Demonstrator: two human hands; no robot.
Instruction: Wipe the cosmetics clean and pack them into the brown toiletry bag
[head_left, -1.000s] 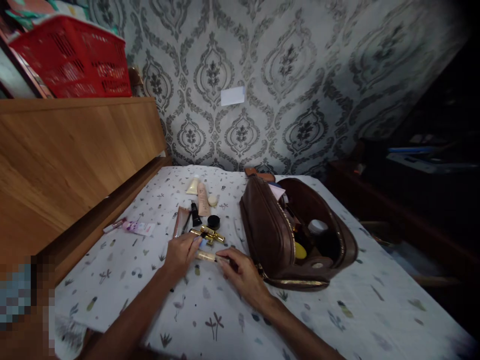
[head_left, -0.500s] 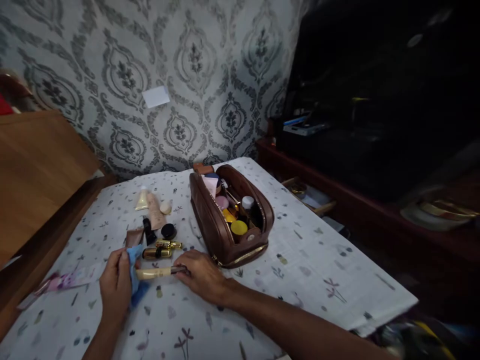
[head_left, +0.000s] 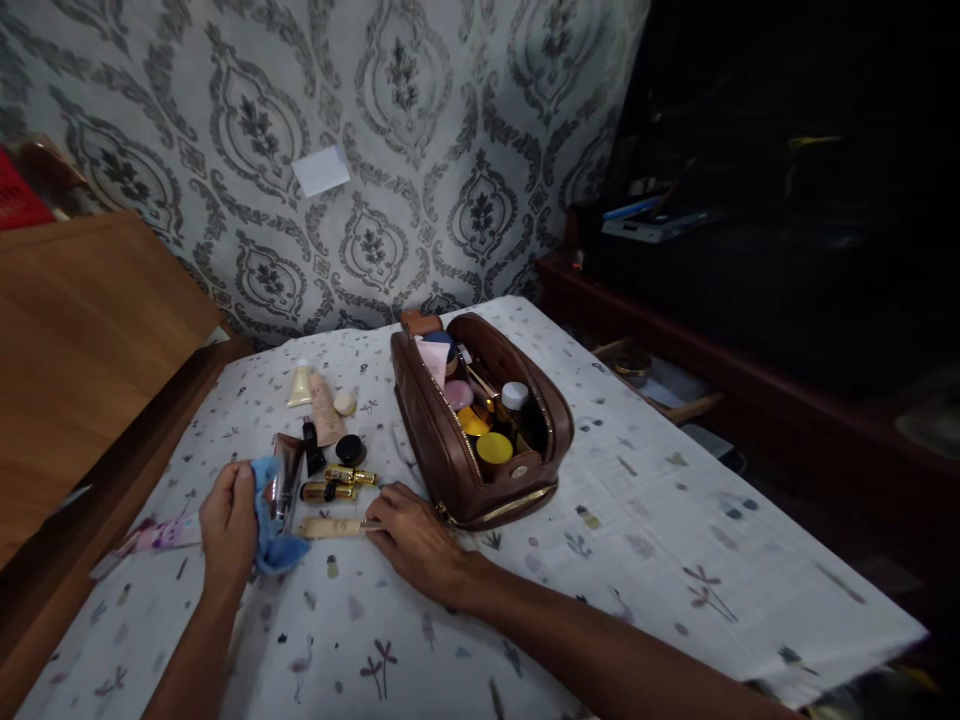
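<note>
My left hand (head_left: 229, 525) is closed on a crumpled blue cloth (head_left: 279, 552) at the left of the table. Beside that cloth lies a shiny brown tube (head_left: 286, 475). The fingers of my right hand (head_left: 414, 535) are closed around the capped end of a slim beige cosmetic tube (head_left: 330, 527), low at the tablecloth. Just behind it are two gold-and-dark lipstick-like tubes (head_left: 351, 477). An unzipped brown toiletry bag (head_left: 427, 425) stands behind my right hand, holding jars and bottles, among them a yellow-lidded jar (head_left: 494, 449).
A round black pot (head_left: 349, 449), a black tube (head_left: 313, 447), a beige tube (head_left: 325, 410) and a cream tube (head_left: 301, 384) lie farther back. A pink-and-purple packet (head_left: 161, 534) is at the left edge. An open drawer (head_left: 660, 385) stands right of the table.
The blue cloth has come away from the end of the beige tube, and that tube is now lower at the table. My view has shifted a little.
</note>
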